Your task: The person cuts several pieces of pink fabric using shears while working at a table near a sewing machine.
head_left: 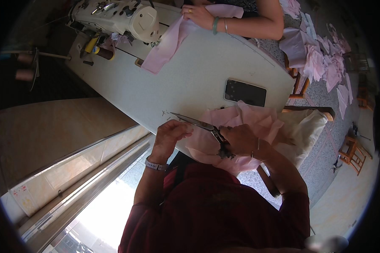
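Note:
My right hand (240, 140) grips a pair of scissors (198, 122) by the dark handles, with the long metal blades pointing left over the table's near edge. Close below the blade tips, my left hand (172, 134) has its fingers pinched together on the edge of a pale pink cloth (207, 143). This crumpled cloth lies over the near table edge and my lap, spreading beneath the scissors and my right hand. Small thread scraps (164, 114) lie on the table just beyond the blade tips.
Across the table (190, 80), another person's hand (198, 17) holds a pink strip (166, 50) beside a sewing machine (126, 19). A black phone (245, 92) lies to the right. Thread spools (103, 52) stand at left. Pink pieces (321, 63) are heaped at far right, near wooden stools (354, 154).

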The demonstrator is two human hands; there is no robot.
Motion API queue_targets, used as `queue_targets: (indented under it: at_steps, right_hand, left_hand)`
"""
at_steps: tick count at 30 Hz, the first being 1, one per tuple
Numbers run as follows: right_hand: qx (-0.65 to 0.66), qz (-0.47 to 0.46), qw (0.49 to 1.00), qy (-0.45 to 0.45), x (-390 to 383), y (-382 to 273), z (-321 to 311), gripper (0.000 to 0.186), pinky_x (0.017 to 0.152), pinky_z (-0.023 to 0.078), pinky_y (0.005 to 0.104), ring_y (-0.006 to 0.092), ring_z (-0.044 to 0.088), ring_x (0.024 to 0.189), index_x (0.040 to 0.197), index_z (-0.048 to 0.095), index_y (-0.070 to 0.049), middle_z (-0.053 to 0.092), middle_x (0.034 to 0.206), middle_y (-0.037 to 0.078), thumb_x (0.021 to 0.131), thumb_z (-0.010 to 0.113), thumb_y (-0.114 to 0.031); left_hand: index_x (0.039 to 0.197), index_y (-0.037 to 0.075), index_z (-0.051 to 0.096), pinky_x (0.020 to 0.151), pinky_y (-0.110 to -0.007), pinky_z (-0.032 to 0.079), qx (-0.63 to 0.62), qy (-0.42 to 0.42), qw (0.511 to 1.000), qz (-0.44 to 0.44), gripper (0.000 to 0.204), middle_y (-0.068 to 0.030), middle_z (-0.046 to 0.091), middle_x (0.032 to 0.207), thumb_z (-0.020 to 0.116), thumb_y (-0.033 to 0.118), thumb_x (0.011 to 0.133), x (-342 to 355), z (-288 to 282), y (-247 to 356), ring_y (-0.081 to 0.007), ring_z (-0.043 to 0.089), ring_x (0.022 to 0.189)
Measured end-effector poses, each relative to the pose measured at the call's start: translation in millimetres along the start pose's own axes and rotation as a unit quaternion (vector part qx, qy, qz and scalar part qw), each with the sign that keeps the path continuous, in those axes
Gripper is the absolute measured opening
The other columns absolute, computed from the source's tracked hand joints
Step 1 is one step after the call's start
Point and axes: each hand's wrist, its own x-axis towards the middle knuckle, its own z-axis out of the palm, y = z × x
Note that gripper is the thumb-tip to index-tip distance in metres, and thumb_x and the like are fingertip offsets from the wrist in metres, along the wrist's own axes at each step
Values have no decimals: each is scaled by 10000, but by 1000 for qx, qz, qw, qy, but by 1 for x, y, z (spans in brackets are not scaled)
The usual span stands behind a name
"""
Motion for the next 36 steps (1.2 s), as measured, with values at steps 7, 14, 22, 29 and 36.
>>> queue_targets:
  at_steps: [7,14,22,29,36]
  right_hand:
    - [-9,4,999,39,-1,-1,-1,325,604,510,439,323,664,673,869,553,-34,644,691,131,757,709,-297]
    - [135,-30,983,121,0,1,-3,312,570,514,357,283,664,635,886,544,-52,646,699,96,708,784,-143]
    - [288,-76,944,144,2,-10,-6,326,543,479,312,231,647,616,898,512,-31,630,708,85,735,782,-114]
    - [371,-70,906,193,0,-7,4,291,539,455,267,118,577,606,890,507,-19,608,702,79,780,759,-113]
    - [383,-55,898,211,0,-12,-5,290,542,463,270,128,581,609,895,513,-19,606,723,81,770,759,-109]
  left_hand:
    - [942,-28,656,752,-280,530,-7,-2,1000,8,151,-124,702,905,672,84,841,-4,0,2,-192,679,815]
    - [979,36,660,841,-369,539,-177,-16,982,67,100,-118,679,1093,609,85,908,-6,-6,1,-224,679,917]
    - [974,47,678,851,-353,540,-211,-78,973,56,91,-98,653,1117,632,69,899,-23,24,-13,-224,661,995]
    - [966,90,682,888,-351,498,-165,-91,982,8,117,-86,648,1134,630,18,891,-40,56,-20,-226,634,1043]
    - [1008,12,628,897,-356,497,-184,-102,978,3,117,-121,638,1144,562,60,924,-44,63,-14,-212,629,982]
